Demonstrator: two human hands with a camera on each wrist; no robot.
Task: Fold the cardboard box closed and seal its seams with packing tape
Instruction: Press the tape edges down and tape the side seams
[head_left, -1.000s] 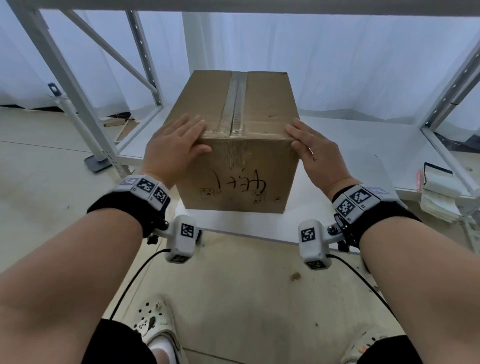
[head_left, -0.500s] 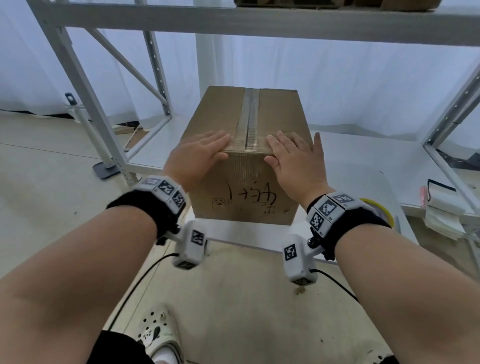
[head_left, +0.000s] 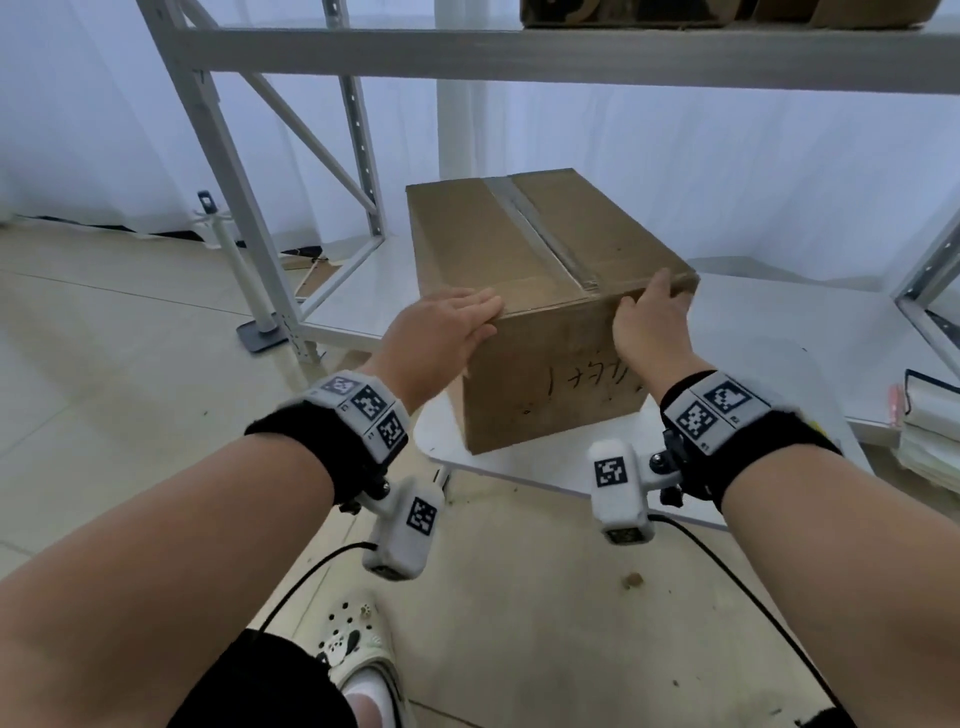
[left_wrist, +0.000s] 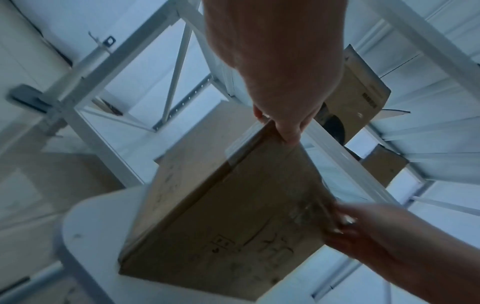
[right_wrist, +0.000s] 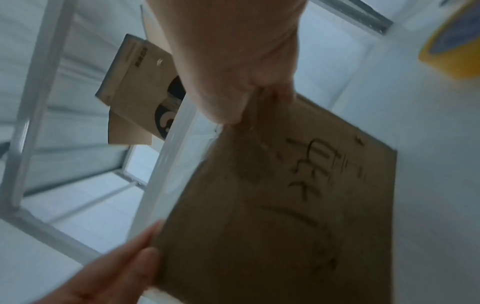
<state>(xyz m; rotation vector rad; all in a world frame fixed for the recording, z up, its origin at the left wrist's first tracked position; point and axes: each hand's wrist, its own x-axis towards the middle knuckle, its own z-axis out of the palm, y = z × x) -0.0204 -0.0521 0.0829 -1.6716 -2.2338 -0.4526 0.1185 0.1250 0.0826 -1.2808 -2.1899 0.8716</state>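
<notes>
The closed cardboard box (head_left: 524, 260) stands on the white table (head_left: 519, 470), turned at an angle, with a strip of clear tape (head_left: 545, 236) along its top seam and black writing on its near face. My left hand (head_left: 449, 330) lies with straight fingers on the near-left top corner (left_wrist: 288, 131). My right hand (head_left: 649, 312) grips the near-right top edge, fingers over the top and thumb on the front face (right_wrist: 223, 111). A yellow tape roll (right_wrist: 451, 41) sits on the table to the right of the box.
A grey metal shelving frame (head_left: 244, 197) surrounds the table. Its upper shelf (head_left: 571, 57) holds more cardboard boxes (right_wrist: 135, 86). A stack of papers (head_left: 930, 436) lies at the right. A white stand post (head_left: 228, 249) rises from the floor at the left.
The box has turned, its near end swinging to the right. Both hands slid from the top near the seam out to the near corners. My view lifted toward the upper shelf.
</notes>
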